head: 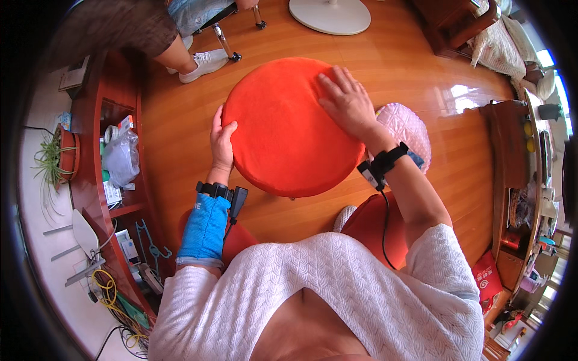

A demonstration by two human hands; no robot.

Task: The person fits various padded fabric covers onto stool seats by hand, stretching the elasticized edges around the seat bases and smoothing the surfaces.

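In front of me is a round seat or cushion (289,131) with a smooth orange-red fabric cover. My left hand (222,142) grips its left edge, the thumb over the rim and the other fingers along the side. Flat on the upper right of the cover rests my right hand (347,101), fingers slightly spread and pressing a shallow crease into the cloth. What supports the round piece is hidden beneath it. Partly behind my right forearm, a pink quilted item (406,128) shows near the round piece's right side.
A person's leg and white shoe (207,63) are beside a wheeled chair (223,43). A round white base (329,16) stands ahead on the wooden floor (180,135). Reddish shelves (122,92) with bagged goods line the left; a cluttered cabinet (510,144) stands right. Cables (110,293) hang lower left.
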